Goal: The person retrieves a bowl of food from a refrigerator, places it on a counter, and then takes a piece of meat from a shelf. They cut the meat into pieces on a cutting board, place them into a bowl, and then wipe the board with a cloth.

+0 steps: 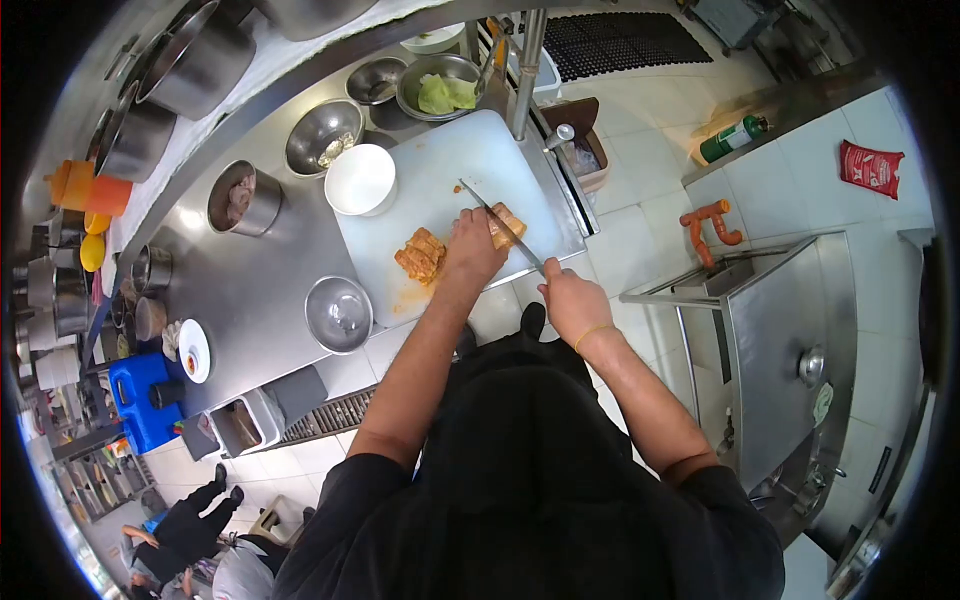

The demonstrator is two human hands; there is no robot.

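My right hand (pixel 575 305) is wrapped round the handle of a long kitchen knife (pixel 516 241). The blade slants up and left across an orange-brown piece of cooked-looking meat (pixel 509 218) on a white cutting board (pixel 455 150). My left hand (pixel 476 246) is closed against the left side of that piece, its fingertips partly hidden beside the blade. Left of it, close to my wrist, lies a second orange-brown portion (pixel 421 257) with cut lines across it. Small crumbs and orange smears mark the board.
A white bowl (pixel 361 181) rests at the board's left edge, with a steel bowl (pixel 339 315) nearer me. Further back stand a bowl of lettuce (pixel 447 94), another steel bowl (pixel 322 135) and a pot of pale meat (pixel 240 200). Other people (pixel 185 530) are at lower left.
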